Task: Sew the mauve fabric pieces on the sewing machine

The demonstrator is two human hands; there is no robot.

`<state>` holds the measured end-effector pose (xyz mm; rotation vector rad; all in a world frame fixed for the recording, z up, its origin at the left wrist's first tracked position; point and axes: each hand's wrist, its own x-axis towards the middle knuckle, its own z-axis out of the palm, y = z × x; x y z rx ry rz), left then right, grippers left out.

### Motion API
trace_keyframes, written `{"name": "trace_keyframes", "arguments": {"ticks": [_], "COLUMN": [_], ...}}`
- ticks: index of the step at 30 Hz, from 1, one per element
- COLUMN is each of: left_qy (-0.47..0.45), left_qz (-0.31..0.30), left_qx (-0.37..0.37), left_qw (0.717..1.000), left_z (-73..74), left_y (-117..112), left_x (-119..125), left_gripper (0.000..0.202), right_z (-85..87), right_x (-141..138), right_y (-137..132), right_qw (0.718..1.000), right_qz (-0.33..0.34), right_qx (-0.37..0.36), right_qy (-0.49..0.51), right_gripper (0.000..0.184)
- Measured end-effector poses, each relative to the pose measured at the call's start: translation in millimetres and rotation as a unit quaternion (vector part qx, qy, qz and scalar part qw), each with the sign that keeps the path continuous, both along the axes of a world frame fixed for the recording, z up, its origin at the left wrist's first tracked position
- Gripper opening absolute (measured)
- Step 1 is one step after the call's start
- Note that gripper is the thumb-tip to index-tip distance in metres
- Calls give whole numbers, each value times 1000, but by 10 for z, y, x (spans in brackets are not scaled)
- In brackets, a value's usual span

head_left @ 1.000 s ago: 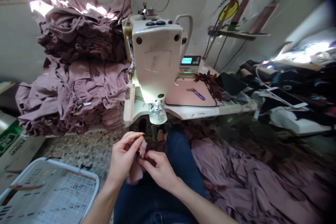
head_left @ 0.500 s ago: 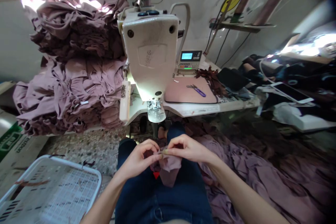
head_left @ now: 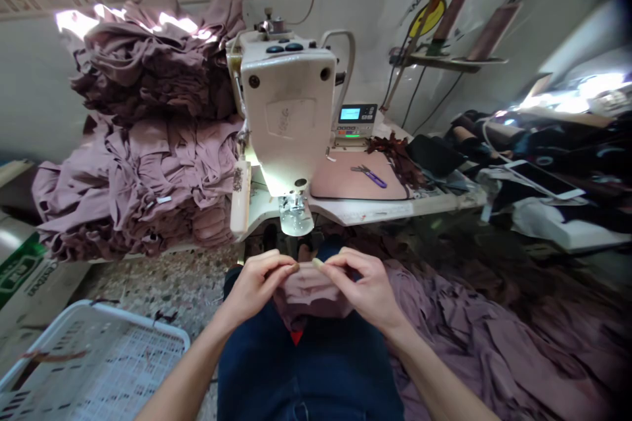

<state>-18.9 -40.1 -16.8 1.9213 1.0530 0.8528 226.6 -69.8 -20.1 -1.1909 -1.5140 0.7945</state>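
Both hands are over your jeans (head_left: 306,368), and the mauve piece (head_left: 309,293) is stretched between them: your left hand (head_left: 254,286) pinches its top edge at one end with thumb and forefinger, and your right hand (head_left: 365,286) pinches the other end the same way. The fingertips of the two hands nearly meet in the middle. The piece hangs from that edge in soft folds, clear of the table (head_left: 375,210) and just below the front of the machine (head_left: 289,118). A red scrap (head_left: 295,337) peeks out beneath it. I'd read this as the straightening step, with the top edge pulled level and the layers being squared up in the air. Nothing lies under the foot (head_left: 295,210), which stands bare and lit just ahead of your knuckles. Whatever move follows calls for a firm pinch at both ends so the folded edge doesn't slip or twist, and for even tension so the cloth stays flat. To your left the tall stack (head_left: 148,177) of the same cloth sits beside the machine, with the white basket (head_left: 99,362) down by your left knee. To your right the snips (head_left: 368,175) lie on the table well out of reach of either hand, and a heap (head_left: 469,322) of cloth spreads over the floor.
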Motion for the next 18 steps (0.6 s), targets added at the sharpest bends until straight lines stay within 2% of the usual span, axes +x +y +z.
{"name": "trace_keyframes", "arguments": {"ticks": [2, 6, 8, 12, 15, 18], "left_qy": [-27, -41, -40, -44, -45, -62], "left_qz": [15, 29, 48, 124, 178, 199], "left_qx": [-9, -11, -8, -24, -40, -54], "left_qw": [999, 999, 998, 991, 982, 977], "left_z": [77, 219, 277, 341, 342, 313], "left_y": [23, 88, 136, 242, 305, 355], "left_x": [15, 44, 55, 79, 99, 122], "left_gripper": [29, 34, 35, 35, 39, 41], "right_z": [106, 214, 207, 140, 94, 70], "right_x": [-47, -92, -96, -100, -104, -103], "right_y": [25, 169, 269, 469, 574, 633], "right_qw": [999, 999, 999, 997, 993, 991], "right_qz": [-19, -37, -35, -34, -32, -40], "right_qx": [30, 30, 17, -28, -49, -44], "right_qy": [6, 22, 32, 69, 99, 121], "right_gripper": [33, 33, 30, 33, 35, 34]}}
